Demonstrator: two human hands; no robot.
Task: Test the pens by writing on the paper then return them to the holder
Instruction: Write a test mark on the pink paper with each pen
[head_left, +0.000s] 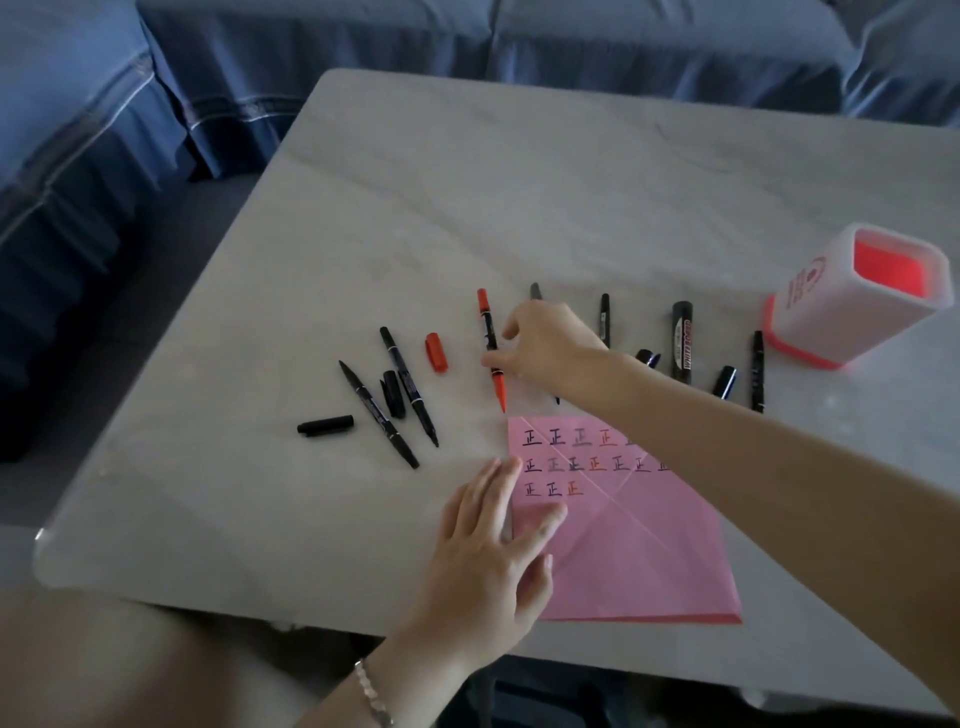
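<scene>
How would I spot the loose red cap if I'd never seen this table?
Start at the pink paper on the grey table, then look above its top left corner to the scattered pens. The red cap lies just left of the red-tipped pen the right hand pinches; the other loose caps are dark.

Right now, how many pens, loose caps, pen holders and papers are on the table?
Red pen: 1
Dark pens: 6
Loose caps: 5
Holder: 1
Pink paper: 1
Total: 14
</scene>
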